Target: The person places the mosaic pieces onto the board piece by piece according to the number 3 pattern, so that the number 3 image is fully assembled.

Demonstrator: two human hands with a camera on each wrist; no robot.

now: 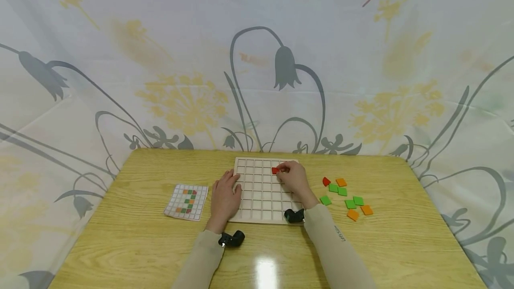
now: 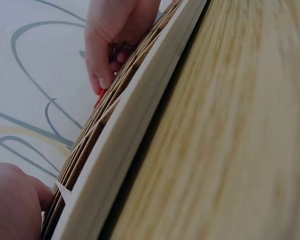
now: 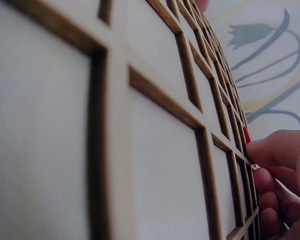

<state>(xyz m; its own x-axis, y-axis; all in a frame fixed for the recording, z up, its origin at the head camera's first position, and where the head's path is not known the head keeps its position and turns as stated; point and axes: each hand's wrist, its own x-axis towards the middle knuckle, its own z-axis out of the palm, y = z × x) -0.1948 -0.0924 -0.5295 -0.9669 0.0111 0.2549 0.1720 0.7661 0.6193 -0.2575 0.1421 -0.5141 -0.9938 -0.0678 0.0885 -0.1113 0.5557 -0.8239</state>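
A pale wooden grid board (image 1: 257, 194) with square recesses lies on the table. My left hand (image 1: 225, 196) rests on its left edge with fingers extended over the rim. Near the board's far right part, my right hand (image 1: 294, 179) pinches a small red tile (image 1: 275, 170) between thumb and fingertips, over a cell in the second row from the back. From the right wrist view, the thumb touches the red tile (image 3: 246, 135) low at the grid's ribs. The left wrist view shows the same red tile (image 2: 100, 96) under the right fingertips.
Left of the board lies a paper grid card (image 1: 172, 206) with coloured squares in a pattern. To the right are several loose green tiles (image 1: 350, 204), orange tiles (image 1: 366, 209) and a red rounded-edge tile (image 1: 326, 181). A patterned curtain (image 1: 201, 57) hangs behind the table (image 1: 140, 244).
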